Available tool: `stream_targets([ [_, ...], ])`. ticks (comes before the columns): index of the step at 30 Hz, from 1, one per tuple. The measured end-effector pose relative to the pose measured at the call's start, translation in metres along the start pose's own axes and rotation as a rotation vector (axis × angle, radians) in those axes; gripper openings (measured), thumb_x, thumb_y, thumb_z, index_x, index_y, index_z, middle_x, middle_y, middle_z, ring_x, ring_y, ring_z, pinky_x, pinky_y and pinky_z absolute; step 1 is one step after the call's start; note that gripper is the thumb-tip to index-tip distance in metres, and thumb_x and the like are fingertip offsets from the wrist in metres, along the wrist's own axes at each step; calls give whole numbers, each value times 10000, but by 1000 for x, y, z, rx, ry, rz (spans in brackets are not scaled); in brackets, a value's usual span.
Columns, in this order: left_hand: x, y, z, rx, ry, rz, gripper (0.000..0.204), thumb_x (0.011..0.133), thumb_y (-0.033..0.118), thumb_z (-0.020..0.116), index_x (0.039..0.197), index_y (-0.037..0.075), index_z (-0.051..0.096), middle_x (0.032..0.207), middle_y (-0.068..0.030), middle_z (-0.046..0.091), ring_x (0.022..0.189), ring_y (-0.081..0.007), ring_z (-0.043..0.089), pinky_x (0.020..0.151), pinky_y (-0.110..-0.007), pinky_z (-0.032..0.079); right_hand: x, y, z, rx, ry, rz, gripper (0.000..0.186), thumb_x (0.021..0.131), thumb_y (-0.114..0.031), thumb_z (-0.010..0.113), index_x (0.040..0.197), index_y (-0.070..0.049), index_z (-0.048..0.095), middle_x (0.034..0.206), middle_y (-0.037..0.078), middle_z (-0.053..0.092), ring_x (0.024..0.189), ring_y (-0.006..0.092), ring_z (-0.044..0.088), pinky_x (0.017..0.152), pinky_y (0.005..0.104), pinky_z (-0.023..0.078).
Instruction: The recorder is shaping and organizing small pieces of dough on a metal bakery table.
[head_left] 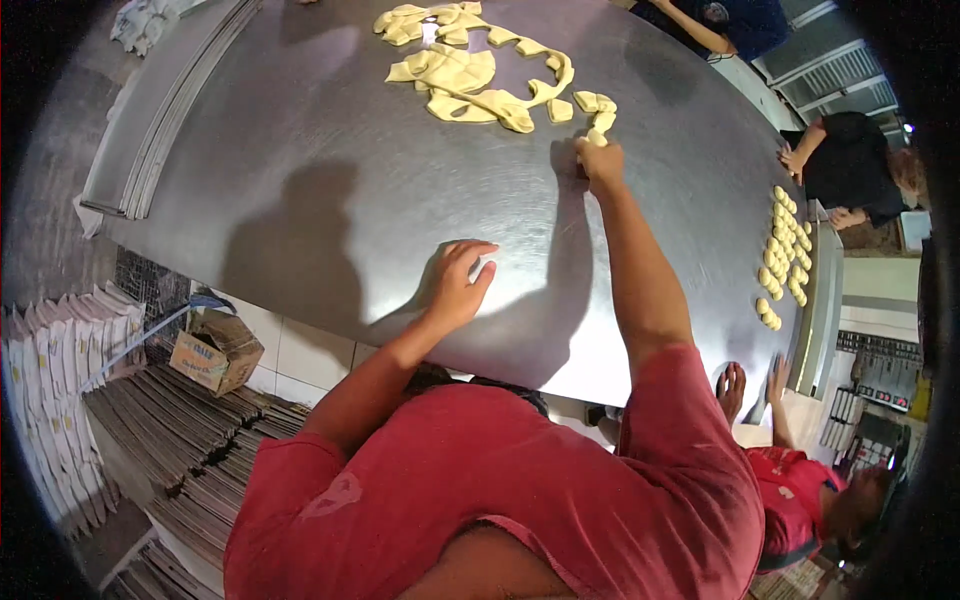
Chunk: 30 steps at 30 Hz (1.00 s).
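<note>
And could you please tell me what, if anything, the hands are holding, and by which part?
The left hand holds nothing. The right hand covers the near end of a dough piece; whether it grips it there cannot be told.

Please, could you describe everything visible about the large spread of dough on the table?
The dough is pale yellow and soft-looking: overlapping folds, with a curved, notched strip looping around the right. It lies on the metal table, beyond the hands. The right hand is nearby, at a small separate piece.
</note>
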<state>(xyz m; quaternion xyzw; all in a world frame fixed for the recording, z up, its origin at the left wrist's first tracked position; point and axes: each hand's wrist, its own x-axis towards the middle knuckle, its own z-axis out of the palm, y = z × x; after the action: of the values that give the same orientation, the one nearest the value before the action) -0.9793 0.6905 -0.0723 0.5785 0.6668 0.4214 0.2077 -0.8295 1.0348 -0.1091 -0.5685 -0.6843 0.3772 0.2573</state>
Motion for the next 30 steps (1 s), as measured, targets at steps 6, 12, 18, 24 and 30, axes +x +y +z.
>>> stream_targets([
  [6, 21, 42, -19, -907, -86, -646, 366, 997, 178, 572, 1346, 72, 549, 1236, -84, 609, 1124, -237, 586, 954, -402, 506, -203, -87, -15, 399, -289, 68, 457, 830, -191, 803, 1149, -24, 522, 1021, 88, 647, 868, 166, 636, 730, 296, 537],
  [12, 21, 74, -8, -1197, -196, -781, 372, 994, 112, 562, 1357, 37, 530, 1183, -91, 606, 1015, -209, 623, 863, -342, 538, -275, -87, -24, 689, -374, 159, 423, 931, -243, 718, 1215, -41, 478, 1053, 65, 622, 932, 166, 633, 801, 321, 542],
  [18, 10, 52, -9, -731, -126, -537, 296, 974, 89, 581, 1259, 10, 604, 1127, -81, 629, 991, -170, 616, 813, -306, 542, -279, -72, -57, 820, -82, 173, 285, 989, -232, 632, 1187, -68, 509, 1030, 37, 612, 918, 150, 607, 794, 312, 525],
  [24, -38, 19, -56, 1, 129, -95, 174, 941, 93, 560, 1102, 29, 578, 1035, -124, 563, 956, -257, 541, 873, -400, 436, -307, -7, -96, 109, 184, -32, 196, 988, -189, 567, 1075, -14, 553, 980, 120, 574, 862, 220, 551, 780, 364, 451],
  [30, -67, -49, -95, 607, -246, 488, 147, 883, 131, 544, 1013, 61, 546, 1126, -158, 488, 991, -354, 470, 861, -498, 362, -338, 61, -121, -543, 70, -328, 228, 918, -224, 542, 1000, -15, 579, 1012, 192, 546, 994, 377, 480, 887, 507, 345],
])
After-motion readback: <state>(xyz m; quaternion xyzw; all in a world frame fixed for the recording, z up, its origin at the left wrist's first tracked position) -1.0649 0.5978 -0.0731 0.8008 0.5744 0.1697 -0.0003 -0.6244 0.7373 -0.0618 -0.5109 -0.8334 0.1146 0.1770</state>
